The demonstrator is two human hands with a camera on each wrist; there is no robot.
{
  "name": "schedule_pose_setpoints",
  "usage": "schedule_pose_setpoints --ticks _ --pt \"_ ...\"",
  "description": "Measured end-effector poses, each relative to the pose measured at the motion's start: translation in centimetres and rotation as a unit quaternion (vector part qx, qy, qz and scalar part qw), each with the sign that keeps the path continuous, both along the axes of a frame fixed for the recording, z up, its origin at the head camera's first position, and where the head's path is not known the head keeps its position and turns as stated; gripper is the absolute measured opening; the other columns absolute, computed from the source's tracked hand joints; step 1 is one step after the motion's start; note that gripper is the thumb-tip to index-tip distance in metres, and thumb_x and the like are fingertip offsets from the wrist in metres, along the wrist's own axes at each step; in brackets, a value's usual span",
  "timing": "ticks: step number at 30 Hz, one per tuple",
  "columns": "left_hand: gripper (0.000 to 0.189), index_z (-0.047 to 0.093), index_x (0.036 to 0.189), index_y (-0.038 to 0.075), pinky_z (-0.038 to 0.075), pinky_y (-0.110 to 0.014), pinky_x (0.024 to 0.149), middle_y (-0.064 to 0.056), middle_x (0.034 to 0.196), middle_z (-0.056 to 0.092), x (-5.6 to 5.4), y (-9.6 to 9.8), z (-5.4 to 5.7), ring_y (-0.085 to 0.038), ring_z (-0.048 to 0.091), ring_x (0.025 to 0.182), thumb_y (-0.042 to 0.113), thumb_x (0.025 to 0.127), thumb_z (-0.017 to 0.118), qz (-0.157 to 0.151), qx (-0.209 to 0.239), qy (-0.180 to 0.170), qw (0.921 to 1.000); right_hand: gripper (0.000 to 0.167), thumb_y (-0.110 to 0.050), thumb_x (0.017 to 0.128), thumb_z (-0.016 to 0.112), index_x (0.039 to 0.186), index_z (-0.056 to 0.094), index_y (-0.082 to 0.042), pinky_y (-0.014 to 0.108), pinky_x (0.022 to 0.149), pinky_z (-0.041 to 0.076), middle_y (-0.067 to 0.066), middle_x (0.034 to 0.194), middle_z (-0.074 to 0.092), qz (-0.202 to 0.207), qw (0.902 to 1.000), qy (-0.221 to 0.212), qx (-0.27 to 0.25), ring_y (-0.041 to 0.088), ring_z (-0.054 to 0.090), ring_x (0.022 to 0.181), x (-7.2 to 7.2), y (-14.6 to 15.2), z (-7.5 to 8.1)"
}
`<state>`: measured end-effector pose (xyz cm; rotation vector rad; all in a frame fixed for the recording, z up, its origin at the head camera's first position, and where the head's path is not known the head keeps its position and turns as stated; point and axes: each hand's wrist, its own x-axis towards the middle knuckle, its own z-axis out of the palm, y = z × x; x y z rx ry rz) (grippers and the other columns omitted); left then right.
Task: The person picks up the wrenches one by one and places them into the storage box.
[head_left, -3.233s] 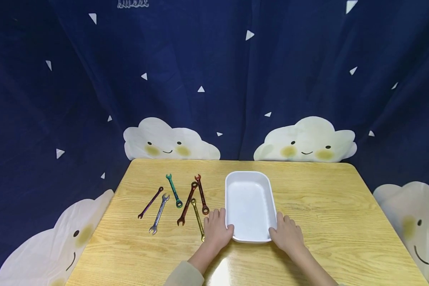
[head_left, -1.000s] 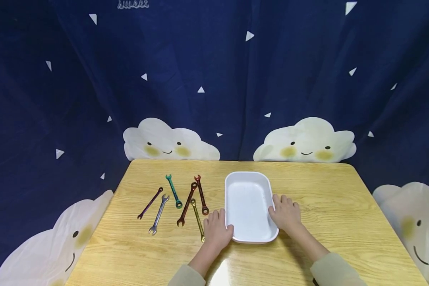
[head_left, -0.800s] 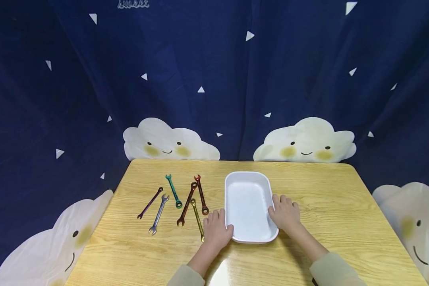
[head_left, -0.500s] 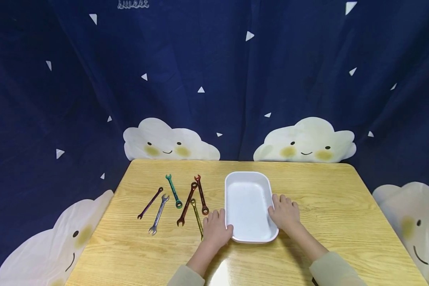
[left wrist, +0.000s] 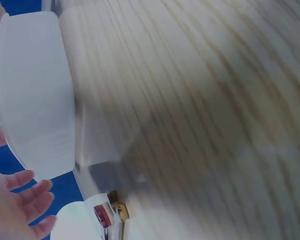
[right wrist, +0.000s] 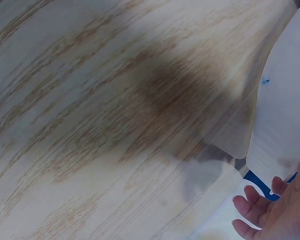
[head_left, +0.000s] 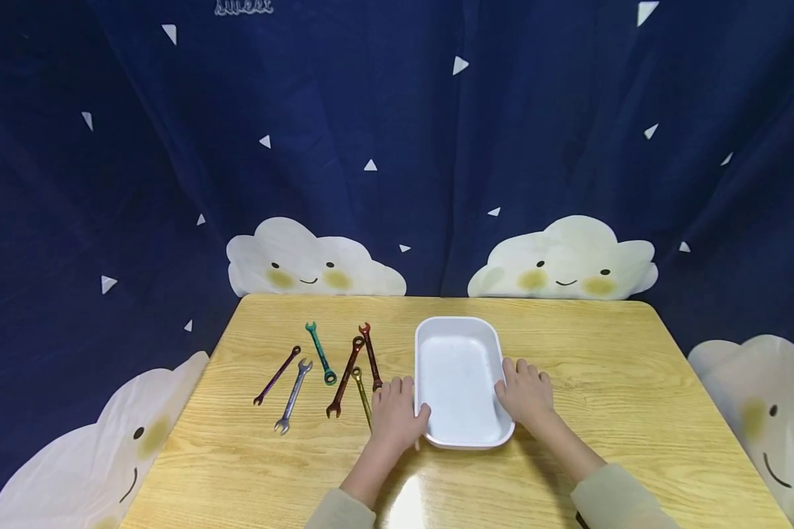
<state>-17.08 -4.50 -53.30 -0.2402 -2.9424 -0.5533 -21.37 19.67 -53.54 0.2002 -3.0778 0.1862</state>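
Tray [head_left: 459,382]: it lay flat on the table [head_left: 609,411], mouth up, between our hands; to handle it well, we judged, called for light, even pressure on both sides, lest it tip or skew
Left hand [head_left: 395,415]: we had it by the tray's near left corner, fingers loosely spread and wrapped round nothing, thumb at the rim; whether it pressed, we could not tell
Right hand [head_left: 528,393]: we held the right wall with it, thumb over the rim and fingers lightly bent outside; how firmly, we could not tell
Clearance: our left hand partly covered the low ends of the yellow wrench [head_left: 364,397] and red wrench [head_left: 371,358], so a sideways sweep could have knocked them
Tray's inside: we saw white floor and rounded walls, with no wrench in it
Wrenches outside: the purple wrench [head_left: 278,376], silver wrench [head_left: 292,398], teal wrench [head_left: 320,354] and brown wrench [head_left: 345,377] also lay to the left
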Motion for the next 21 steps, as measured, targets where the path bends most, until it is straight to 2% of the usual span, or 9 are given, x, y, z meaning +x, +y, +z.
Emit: schedule_pose_setpoints --ticks 5,9,15,21 --pt "0.042 0.053 0.115 0.004 0.037 -0.044 0.086 -0.012 0.108 0.055 -0.4 -0.5 -0.1 -0.027 0.048 0.096 0.031 0.084 0.052 0.005 0.024 0.047 0.9986 0.03 -0.026 0.088 0.045 0.105 0.046 -0.001 0.05 0.069 0.038 0.016 0.09 0.048 0.0 1.0 -0.006 0.002 0.033 0.048 0.079 0.0 -0.1 0.0" --pt "0.041 0.053 0.116 0.004 0.037 -0.044 0.087 -0.012 0.109 0.056 -0.7 -1.2 -0.4 -0.027 0.049 0.098 0.029 0.083 0.053 0.015 0.031 0.07 0.997 0.03 -0.026 0.088 0.045 0.105 0.046 -0.001 0.049 0.069 0.038 0.016 0.09 0.047 -0.001 1.0 -0.007 0.001 0.033 0.047 0.079 0.0 -0.1 0.1" --pt "0.041 0.052 0.116 0.004 0.038 -0.042 0.085 -0.012 0.108 0.056 -1.7 -2.4 -1.2 -0.028 0.049 0.097 0.028 0.084 0.055 0.038 0.014 0.082 0.9958 0.03 -0.026 0.088 0.045 0.105 0.046 -0.001 0.049 0.069 0.038 0.017 0.091 0.047 -0.002 1.0 -0.009 0.0 0.033 0.047 0.079 0.0 -0.1 0.1" --pt "0.045 0.05 0.121 0.001 0.039 -0.043 0.084 -0.014 0.11 0.057 -3.0 -3.5 -1.9 -0.029 0.05 0.095 0.026 0.084 0.056 0.053 0.023 0.09 0.9943 0.03 -0.026 0.088 0.045 0.105 0.046 -0.001 0.048 0.068 0.038 0.016 0.091 0.047 -0.002 1.0 -0.009 0.0 0.033 0.047 0.079 0.0 -0.1 0.0"
